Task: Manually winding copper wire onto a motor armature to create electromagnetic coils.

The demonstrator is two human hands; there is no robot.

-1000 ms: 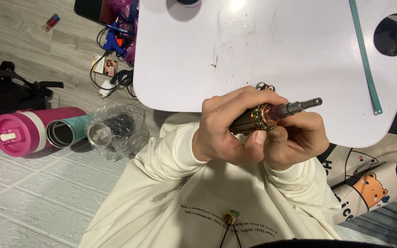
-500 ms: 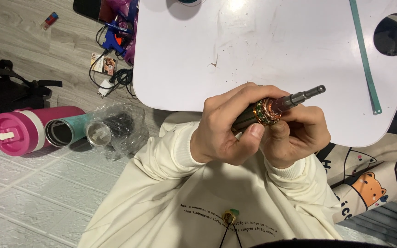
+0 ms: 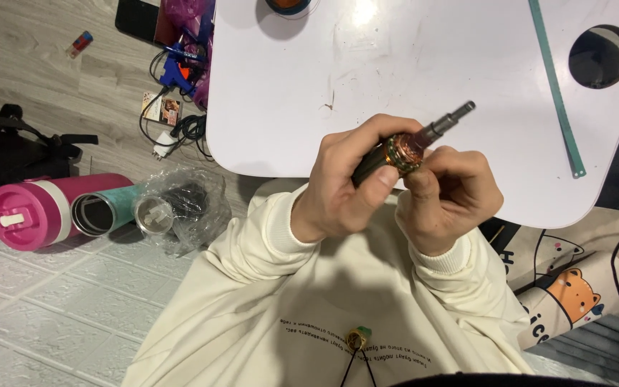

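Observation:
My left hand [image 3: 345, 183] is wrapped around a small motor armature [image 3: 402, 149]: a dark body, copper windings and a grey metal shaft that points up and to the right. My right hand [image 3: 449, 197] pinches the copper end from below and from the right. Both hands hover over the near edge of a white lap table [image 3: 395, 64]. Cream sleeves cover both of my wrists.
A teal strip [image 3: 557, 89] lies on the table beside a round hole [image 3: 600, 56]. On the floor to the left lie a pink bottle [image 3: 44, 211], a teal cup [image 3: 109, 210], a clear plastic bag [image 3: 180, 204], cables [image 3: 180, 129] and a black bag [image 3: 8, 154]. A cartoon-print cloth bag [image 3: 574, 294] sits at right.
The armature's shaft has tilted further upward and the hands have shifted slightly, the right fingers turning on the copper end.

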